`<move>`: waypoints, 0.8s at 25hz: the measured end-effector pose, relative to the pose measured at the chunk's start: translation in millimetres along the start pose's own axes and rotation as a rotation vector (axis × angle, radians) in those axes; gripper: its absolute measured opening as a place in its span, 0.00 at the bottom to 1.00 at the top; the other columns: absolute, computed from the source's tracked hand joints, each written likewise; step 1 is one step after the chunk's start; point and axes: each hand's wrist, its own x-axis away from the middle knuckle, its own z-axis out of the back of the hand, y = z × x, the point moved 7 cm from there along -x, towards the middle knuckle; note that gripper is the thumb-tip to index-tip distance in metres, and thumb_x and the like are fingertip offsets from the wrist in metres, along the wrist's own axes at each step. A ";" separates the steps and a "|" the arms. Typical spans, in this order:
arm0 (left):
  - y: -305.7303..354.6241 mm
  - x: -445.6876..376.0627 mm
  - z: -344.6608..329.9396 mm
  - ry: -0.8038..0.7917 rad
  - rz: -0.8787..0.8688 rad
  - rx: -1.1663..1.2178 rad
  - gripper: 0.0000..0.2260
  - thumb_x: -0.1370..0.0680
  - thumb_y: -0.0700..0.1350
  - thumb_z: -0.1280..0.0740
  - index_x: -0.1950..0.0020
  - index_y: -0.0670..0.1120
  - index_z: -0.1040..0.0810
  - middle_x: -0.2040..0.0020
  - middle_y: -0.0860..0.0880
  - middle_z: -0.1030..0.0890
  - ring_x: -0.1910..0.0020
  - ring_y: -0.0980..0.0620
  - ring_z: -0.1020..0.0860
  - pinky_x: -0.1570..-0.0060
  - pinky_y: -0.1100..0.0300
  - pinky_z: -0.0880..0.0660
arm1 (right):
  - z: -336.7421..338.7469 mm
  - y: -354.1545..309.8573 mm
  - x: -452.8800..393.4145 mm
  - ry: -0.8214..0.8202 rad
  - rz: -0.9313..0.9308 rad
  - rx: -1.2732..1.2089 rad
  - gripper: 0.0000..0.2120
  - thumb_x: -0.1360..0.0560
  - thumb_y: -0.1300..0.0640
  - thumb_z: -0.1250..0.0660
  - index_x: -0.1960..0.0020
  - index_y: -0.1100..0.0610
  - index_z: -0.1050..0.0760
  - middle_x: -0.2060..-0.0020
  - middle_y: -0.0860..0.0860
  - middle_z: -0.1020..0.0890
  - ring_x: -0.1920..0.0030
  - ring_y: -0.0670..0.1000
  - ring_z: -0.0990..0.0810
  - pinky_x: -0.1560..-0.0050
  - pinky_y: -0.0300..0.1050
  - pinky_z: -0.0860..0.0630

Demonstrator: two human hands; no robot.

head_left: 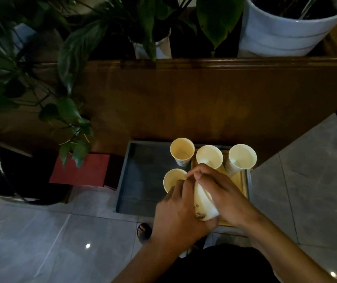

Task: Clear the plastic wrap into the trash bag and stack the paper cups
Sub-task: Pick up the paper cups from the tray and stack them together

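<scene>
A white paper cup [203,203] with a small printed pattern lies tilted between my hands, its bottom pointing toward me. My left hand [175,211] and my right hand [220,193] both grip it. Three upright paper cups stand in a row at the back of the grey tray [135,180]: one on the left [182,151], one in the middle [209,156], one on the right [242,157]. A fourth upright cup [173,179] stands just left of my fingers, partly hidden. No plastic wrap or trash bag shows.
A wooden board [239,180] lies in the tray's right half. A wooden cabinet [184,99] rises behind it, topped with a large white planter [286,31] and leafy plants [30,68]. A red box [81,168] sits to the left. Grey floor tiles [41,231] surround it.
</scene>
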 end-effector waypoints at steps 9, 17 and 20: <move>-14.7 5.8 -19.5 -0.040 0.063 0.006 0.40 0.38 0.72 0.31 0.32 0.55 0.35 0.47 0.58 0.22 0.55 0.58 0.20 0.63 0.68 0.28 | -9.6 19.4 -11.0 -0.085 -0.039 -0.002 0.13 0.20 0.42 0.42 0.45 0.47 0.22 0.49 0.43 0.18 0.45 0.46 0.20 0.41 0.51 0.24; -60.8 33.0 -39.4 -0.125 0.277 0.182 0.41 0.41 0.75 0.30 0.33 0.64 0.40 0.39 0.62 0.25 0.43 0.60 0.22 0.48 0.59 0.20 | -29.3 30.2 -50.7 -0.271 -0.083 0.302 0.17 0.20 0.37 0.40 0.36 0.42 0.26 0.44 0.42 0.19 0.41 0.42 0.22 0.41 0.42 0.25; -75.0 42.4 -35.2 -0.099 0.325 0.245 0.39 0.41 0.77 0.30 0.35 0.66 0.37 0.42 0.66 0.26 0.46 0.64 0.23 0.50 0.58 0.19 | -15.4 16.0 -88.2 -0.199 0.002 0.457 0.20 0.21 0.37 0.38 0.34 0.44 0.26 0.40 0.47 0.17 0.46 0.43 0.20 0.47 0.41 0.22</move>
